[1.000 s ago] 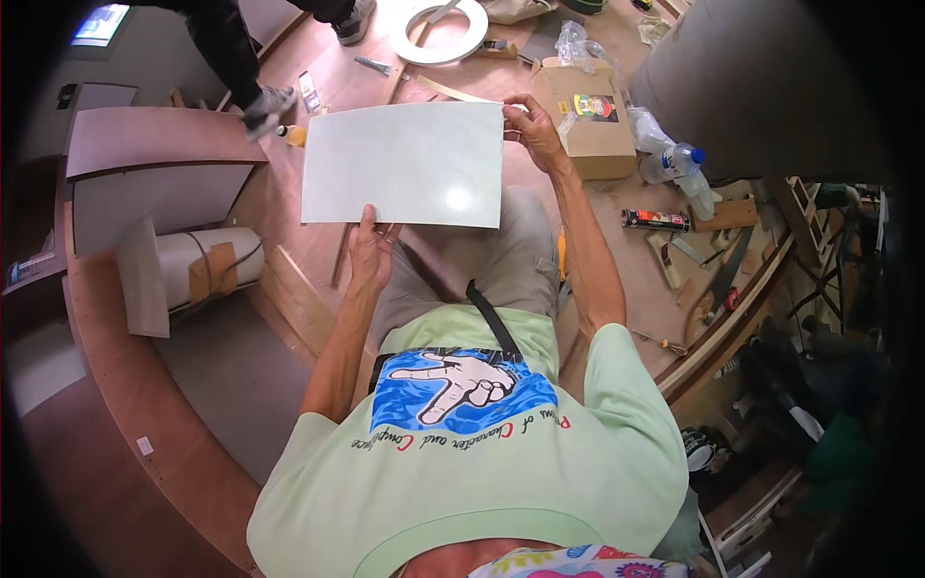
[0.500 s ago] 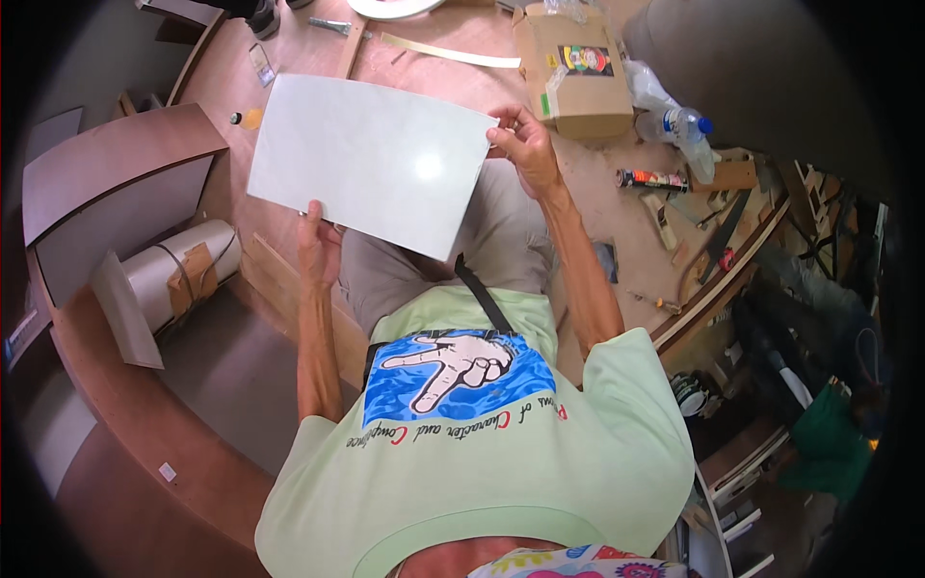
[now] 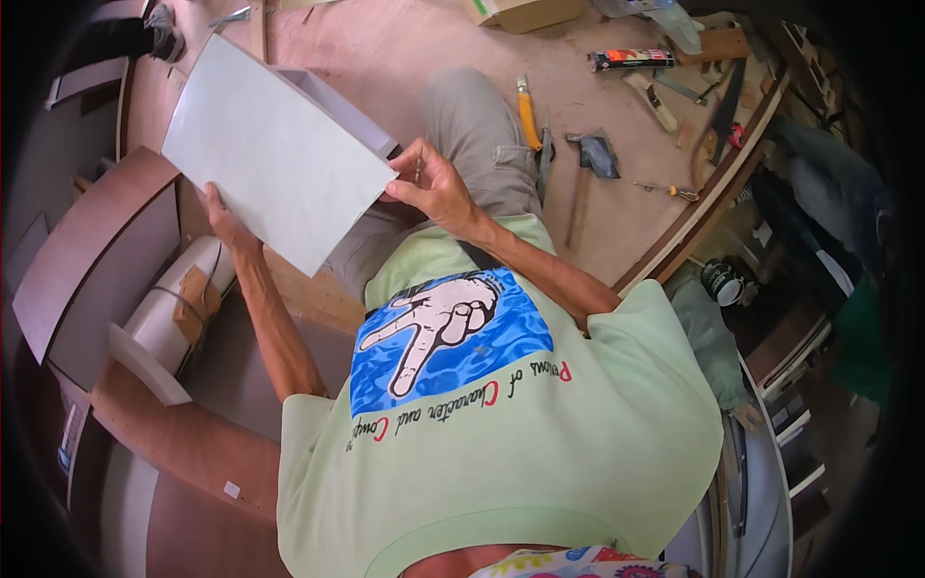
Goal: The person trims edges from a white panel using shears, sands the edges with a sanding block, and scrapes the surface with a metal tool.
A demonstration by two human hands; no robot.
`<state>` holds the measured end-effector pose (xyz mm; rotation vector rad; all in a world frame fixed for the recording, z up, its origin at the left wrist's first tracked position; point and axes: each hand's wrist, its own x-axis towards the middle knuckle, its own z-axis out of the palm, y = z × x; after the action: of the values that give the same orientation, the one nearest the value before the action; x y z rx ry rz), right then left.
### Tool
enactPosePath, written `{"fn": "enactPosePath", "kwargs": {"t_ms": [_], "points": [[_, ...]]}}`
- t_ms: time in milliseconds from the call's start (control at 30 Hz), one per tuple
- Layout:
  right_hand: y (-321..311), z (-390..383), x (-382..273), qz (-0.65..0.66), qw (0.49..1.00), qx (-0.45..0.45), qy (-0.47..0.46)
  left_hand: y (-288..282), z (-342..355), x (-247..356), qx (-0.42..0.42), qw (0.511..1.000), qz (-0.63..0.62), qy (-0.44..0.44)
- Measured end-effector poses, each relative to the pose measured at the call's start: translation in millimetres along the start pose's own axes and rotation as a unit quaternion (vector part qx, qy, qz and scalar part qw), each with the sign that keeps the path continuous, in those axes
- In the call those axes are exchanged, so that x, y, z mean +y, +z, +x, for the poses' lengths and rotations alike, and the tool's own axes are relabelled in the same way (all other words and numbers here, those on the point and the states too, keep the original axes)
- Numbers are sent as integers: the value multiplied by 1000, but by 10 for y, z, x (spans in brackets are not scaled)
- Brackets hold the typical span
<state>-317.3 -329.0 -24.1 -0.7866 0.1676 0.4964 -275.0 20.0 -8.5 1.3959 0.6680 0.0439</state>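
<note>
A white rectangular panel (image 3: 275, 154) with a smooth, pale face is held at a tilt between my two hands, above my lap. My left hand (image 3: 229, 222) grips its near-left edge, thumb on top and the other fingers hidden beneath. My right hand (image 3: 434, 193) pinches the panel's right corner between thumb and bent fingers. Past the panel's far edge, a pale grey box-like piece (image 3: 339, 108) shows in part; the panel covers the rest of it.
On the floor to the right lie an orange-handled tool (image 3: 527, 114), a hammer (image 3: 577, 193), a screwdriver (image 3: 667, 190), a hand plane (image 3: 651, 102) and a cartridge tube (image 3: 631, 61). A cardboard box (image 3: 528, 13) sits far off. Curved wooden panels (image 3: 92, 241) and a white roll (image 3: 178, 306) stand left.
Both hands have carried the panel left, and it has turned clockwise. The grey box-like piece behind it has come into view. The whole view has shifted, showing more tools on the right.
</note>
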Motion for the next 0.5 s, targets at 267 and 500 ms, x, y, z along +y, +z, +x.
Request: {"fn": "enactPosePath", "kwargs": {"t_ms": [267, 500], "points": [[79, -138, 139, -6, 1000, -30, -4, 13, -197, -86, 48, 998, 38, 9], [-50, -92, 70, -61, 998, -29, 7, 228, -208, -42, 75, 996, 52, 7]]}}
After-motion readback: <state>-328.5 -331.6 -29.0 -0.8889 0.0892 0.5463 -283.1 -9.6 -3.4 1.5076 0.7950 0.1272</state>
